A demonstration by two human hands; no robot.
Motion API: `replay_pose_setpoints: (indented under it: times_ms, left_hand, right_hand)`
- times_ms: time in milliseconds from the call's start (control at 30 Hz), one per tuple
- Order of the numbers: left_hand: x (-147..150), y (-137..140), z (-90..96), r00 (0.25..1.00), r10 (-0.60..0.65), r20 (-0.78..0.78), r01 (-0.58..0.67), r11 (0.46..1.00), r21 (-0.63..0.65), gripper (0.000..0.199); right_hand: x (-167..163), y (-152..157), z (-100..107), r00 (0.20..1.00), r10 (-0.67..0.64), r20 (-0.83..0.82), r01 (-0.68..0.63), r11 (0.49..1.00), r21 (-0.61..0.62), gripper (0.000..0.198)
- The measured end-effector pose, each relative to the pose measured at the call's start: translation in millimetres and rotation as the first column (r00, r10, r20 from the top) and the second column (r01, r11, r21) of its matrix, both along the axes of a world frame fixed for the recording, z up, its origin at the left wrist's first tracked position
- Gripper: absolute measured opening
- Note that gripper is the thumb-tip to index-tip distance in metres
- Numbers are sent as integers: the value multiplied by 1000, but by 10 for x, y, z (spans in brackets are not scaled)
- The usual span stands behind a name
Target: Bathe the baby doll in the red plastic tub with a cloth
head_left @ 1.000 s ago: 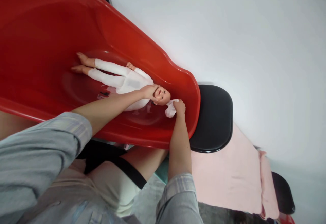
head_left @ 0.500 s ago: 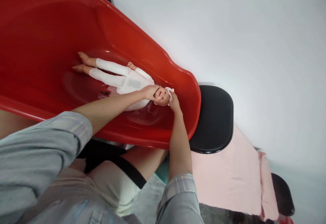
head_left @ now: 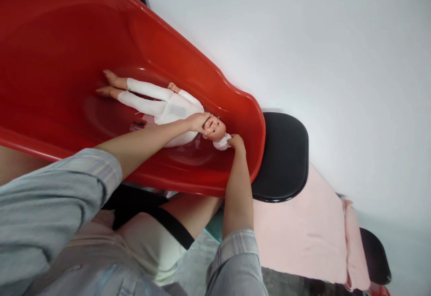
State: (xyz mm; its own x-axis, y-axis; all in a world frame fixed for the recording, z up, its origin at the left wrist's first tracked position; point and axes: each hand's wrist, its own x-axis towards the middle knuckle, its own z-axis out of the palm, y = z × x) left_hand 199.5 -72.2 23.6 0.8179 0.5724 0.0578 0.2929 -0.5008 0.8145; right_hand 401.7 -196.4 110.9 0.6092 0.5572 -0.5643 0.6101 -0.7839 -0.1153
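A baby doll (head_left: 180, 107) in white clothes lies on its back inside a red tub (head_left: 242, 103), feet toward the left. My left hand (head_left: 198, 121) is curled against its chin and neck, with the fingers partly hidden. Beside the crown of the doll's bald head (head_left: 215, 128), my right hand (head_left: 237, 143) pinches a small, crumpled white and pale pink cloth (head_left: 222, 142). Part of the cloth lies close against the head; I cannot tell whether it touches.
Past the tub's right end is a black padded seat (head_left: 284, 156). A pink cloth (head_left: 303, 233) covers a surface below it, with another black seat (head_left: 375, 255) farther right. A pale wall (head_left: 319, 40) rises behind. Something pink (head_left: 143, 121) shows under the doll's legs.
My right hand has drawn the cloth off the doll's forehead, down and slightly right, baring the top of the head. My left hand stays at the doll's chin.
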Motion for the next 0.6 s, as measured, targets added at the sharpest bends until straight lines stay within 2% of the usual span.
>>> replay_pose_setpoints:
  times_ms: [100,167,233,333,400,500,600]
  left_hand:
    - [-5,-11,19,1000,14,-23,-14,1000,7,74]
    - [-8,-14,28,999,16,-32,-16,1000,24,75]
    - [-9,-13,27,999,15,-38,-13,999,40,73]
    - [-7,-10,17,998,13,-54,-11,999,36,70]
    - [-8,-13,17,999,8,-44,-7,1000,29,70]
    - [-13,-19,37,1000,2,-16,-2,1000,22,72]
    - [-20,-18,60,999,0,-41,2,999,35,68]
  right_hand:
    - [11,-32,272,983,-49,180,14,982,190,46]
    - [-16,-77,372,979,-15,205,-53,944,325,45]
    - [-64,-107,382,984,74,162,-133,910,392,49]
    - [-146,-86,282,968,246,48,-245,889,387,64]
    - [-191,-40,197,948,318,9,-304,894,328,72]
    - [-233,27,96,933,359,4,-349,905,241,89]
    - [-257,54,17,938,346,8,-342,923,179,104]
